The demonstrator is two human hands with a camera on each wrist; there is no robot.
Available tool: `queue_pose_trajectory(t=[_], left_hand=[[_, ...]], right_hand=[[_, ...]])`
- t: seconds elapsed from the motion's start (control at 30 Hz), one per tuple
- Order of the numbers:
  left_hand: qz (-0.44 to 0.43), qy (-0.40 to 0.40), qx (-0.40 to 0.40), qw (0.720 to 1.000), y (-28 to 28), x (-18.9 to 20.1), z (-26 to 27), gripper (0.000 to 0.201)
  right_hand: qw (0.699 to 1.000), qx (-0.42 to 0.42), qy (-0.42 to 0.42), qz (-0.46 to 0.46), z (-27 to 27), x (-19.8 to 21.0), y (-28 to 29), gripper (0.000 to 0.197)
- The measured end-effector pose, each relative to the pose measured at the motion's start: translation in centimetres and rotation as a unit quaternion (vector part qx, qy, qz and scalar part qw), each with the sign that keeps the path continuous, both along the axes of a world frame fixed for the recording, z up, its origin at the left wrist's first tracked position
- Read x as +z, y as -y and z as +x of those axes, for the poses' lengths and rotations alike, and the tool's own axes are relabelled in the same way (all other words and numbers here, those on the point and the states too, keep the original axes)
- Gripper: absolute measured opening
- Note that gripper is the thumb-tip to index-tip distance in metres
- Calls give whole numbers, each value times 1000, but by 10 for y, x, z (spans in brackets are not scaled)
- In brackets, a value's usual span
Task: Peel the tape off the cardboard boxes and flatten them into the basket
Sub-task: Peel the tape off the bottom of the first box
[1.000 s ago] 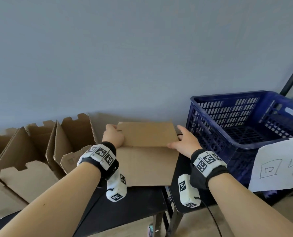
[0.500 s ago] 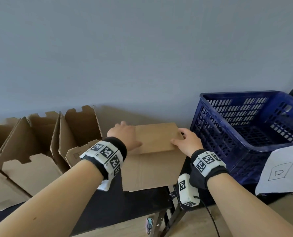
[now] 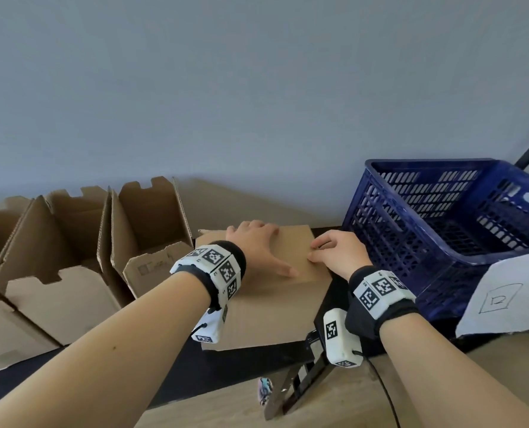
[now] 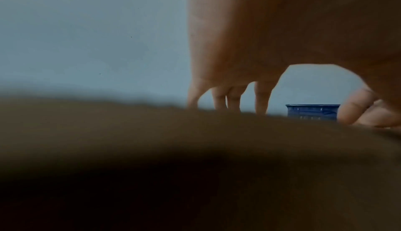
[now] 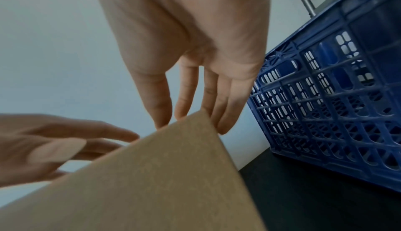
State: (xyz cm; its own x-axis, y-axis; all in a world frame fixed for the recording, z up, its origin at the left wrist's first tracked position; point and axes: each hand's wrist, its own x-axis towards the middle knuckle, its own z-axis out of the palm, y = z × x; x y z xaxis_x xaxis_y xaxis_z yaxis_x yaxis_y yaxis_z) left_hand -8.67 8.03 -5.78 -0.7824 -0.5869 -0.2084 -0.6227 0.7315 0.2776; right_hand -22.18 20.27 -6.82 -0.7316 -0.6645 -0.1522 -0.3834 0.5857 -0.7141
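Note:
A flattened cardboard box lies on the black table, just left of the blue plastic basket. My left hand lies spread on its far panel and presses down, fingers straight. In the left wrist view those fingers stand on the cardboard. My right hand is at the box's right edge. Its straight fingers touch the corner of the cardboard, with the basket close on the right. I see no tape.
Several open cardboard boxes stand in a row at the left, along the grey wall. A white sheet with pen marks hangs over the basket's near corner. The table's edge and folding legs are below my wrists.
My left hand has slid from the box's far left corner onto its top panel. The raised panel has gone down flatter. My right hand stays at the right edge.

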Motion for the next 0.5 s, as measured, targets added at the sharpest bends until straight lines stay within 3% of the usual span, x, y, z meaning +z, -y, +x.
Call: queue_pose_trajectory(t=[0.3,0.5], left_hand=[[1,-15,43,999,-3,-4,20,103],[18,-15,48,999,-6,-3,21,104]], right_hand=[[997,28,-73,21,21,2,11,22],[993,34,-107,28,22,4,13,13]])
